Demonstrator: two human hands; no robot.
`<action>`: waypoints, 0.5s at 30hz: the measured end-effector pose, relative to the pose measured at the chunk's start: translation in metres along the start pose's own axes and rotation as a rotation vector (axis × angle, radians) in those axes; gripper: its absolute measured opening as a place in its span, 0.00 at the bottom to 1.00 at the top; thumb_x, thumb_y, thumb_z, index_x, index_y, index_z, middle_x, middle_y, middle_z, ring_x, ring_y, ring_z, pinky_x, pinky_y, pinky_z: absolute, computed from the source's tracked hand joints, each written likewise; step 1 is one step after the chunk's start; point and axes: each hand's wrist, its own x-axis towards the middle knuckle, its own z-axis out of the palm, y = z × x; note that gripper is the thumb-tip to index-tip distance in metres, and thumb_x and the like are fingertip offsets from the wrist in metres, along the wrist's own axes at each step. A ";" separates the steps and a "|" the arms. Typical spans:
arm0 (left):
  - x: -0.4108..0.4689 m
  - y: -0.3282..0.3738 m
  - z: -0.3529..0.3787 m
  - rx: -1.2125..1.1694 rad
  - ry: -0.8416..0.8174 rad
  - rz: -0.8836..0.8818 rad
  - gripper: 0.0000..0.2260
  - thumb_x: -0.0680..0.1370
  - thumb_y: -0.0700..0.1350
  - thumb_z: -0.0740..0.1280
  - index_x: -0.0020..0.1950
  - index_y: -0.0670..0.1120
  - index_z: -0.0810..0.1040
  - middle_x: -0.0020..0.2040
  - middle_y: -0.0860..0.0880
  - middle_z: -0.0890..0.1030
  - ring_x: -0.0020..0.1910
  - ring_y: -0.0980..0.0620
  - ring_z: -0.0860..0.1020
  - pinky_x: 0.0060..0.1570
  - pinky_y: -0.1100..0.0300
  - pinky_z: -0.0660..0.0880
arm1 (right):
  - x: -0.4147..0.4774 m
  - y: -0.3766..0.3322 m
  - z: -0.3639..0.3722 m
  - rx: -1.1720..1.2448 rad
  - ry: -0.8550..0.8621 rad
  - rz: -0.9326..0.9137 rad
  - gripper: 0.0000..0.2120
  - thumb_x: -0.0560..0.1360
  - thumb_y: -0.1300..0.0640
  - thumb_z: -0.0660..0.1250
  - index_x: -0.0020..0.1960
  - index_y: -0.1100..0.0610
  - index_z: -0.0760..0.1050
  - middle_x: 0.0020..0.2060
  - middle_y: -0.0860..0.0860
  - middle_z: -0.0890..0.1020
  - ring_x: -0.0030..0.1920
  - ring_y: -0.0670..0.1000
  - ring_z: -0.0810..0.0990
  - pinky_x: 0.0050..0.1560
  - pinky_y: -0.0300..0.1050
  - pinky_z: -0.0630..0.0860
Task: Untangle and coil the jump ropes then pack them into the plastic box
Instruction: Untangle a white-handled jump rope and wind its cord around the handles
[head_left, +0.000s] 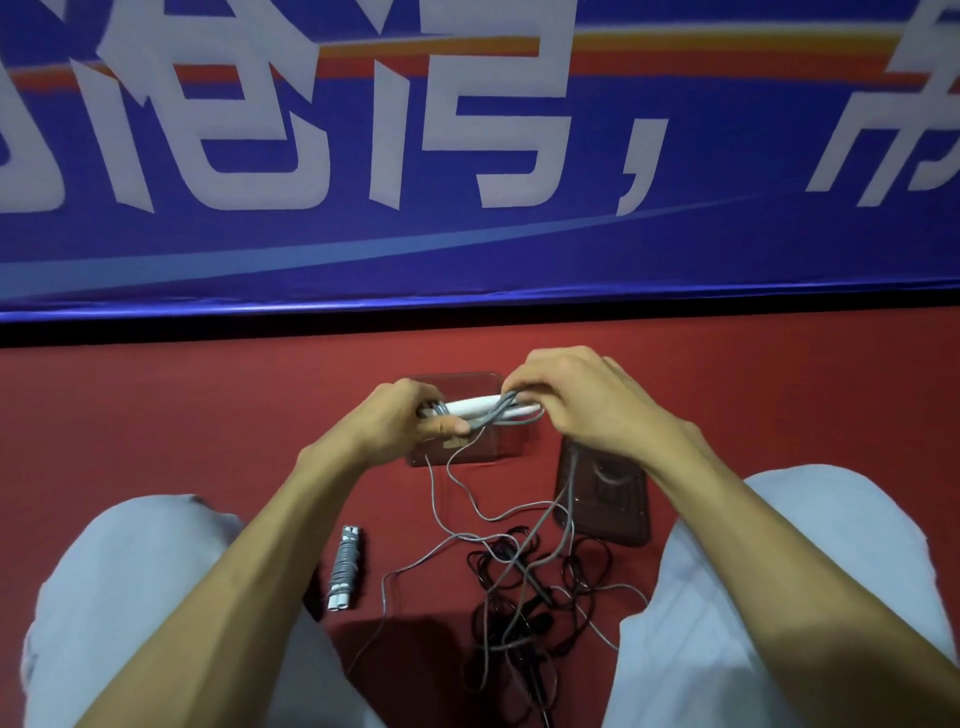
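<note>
Two hands meet over the red floor (208, 415), both working one grey rope (485, 512). The left hand (410, 421) has its grip closed round one end of the white handles (488, 406), thumb pressed on the grey turns lying across them. The right hand (576, 400) pinches the rope at the other end, fingers curled over a loop. How many handles lie in that hold is hard to tell; they look like a pair side by side. From the hands the rope's loose length hangs to the floor and trails toward the person, running into a black tangle (524, 582) between the knees (130, 597) — one black rope or more, I cannot tell. A second grey rope (344, 569) lies already wound into a tight bundle, left of the tangle and apart from it. One clear box (470, 382) sits open on the floor just behind the hands, partly hidden by them. Its single lid (608, 514) lies flat to the right of it, with the grey rope crossing its near corner. Beyond, one blue banner (467, 249) with large white characters fills the background.
</note>
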 end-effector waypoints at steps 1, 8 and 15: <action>-0.001 0.000 -0.001 0.006 -0.031 0.016 0.23 0.68 0.62 0.70 0.45 0.43 0.78 0.31 0.47 0.80 0.26 0.55 0.76 0.29 0.60 0.72 | 0.000 0.000 0.000 -0.028 0.030 -0.019 0.11 0.78 0.58 0.65 0.56 0.47 0.80 0.49 0.42 0.80 0.52 0.46 0.77 0.42 0.39 0.65; -0.008 0.012 0.013 0.173 -0.115 0.096 0.09 0.78 0.45 0.66 0.40 0.52 0.67 0.34 0.53 0.73 0.30 0.56 0.70 0.29 0.65 0.64 | 0.000 0.006 0.008 -0.062 0.229 -0.081 0.05 0.73 0.60 0.71 0.49 0.55 0.82 0.42 0.49 0.82 0.41 0.56 0.82 0.33 0.44 0.73; -0.012 0.019 0.022 0.233 -0.045 0.145 0.22 0.68 0.66 0.72 0.39 0.48 0.73 0.31 0.52 0.74 0.30 0.52 0.71 0.33 0.54 0.68 | 0.002 0.003 0.010 -0.044 0.270 0.043 0.16 0.65 0.42 0.76 0.37 0.54 0.79 0.33 0.45 0.76 0.34 0.49 0.73 0.35 0.42 0.66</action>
